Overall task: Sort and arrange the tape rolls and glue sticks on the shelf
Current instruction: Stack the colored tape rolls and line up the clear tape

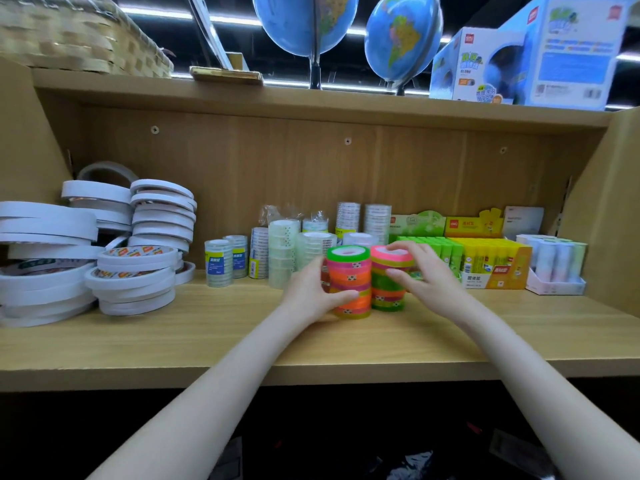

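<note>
Two stacks of neon tape rolls stand side by side on the wooden shelf (207, 337). My left hand (313, 294) grips the left stack (349, 282), which has a green roll on top of orange and pink ones. My right hand (420, 277) holds the right stack (389, 289), pink on top with green and orange below, fingers over its top and thumb on its front. Clear tape rolls (282, 252) stand in columns behind them. Glue sticks fill a green box (440, 251) and a yellow box (491, 263) at the right.
Piles of white double-sided tape rolls (104, 244) crowd the shelf's left end. A tray of pastel glue sticks (554, 263) sits at the far right. On the upper shelf stand two globes (401, 39), globe boxes (533, 53) and a woven basket (76, 36).
</note>
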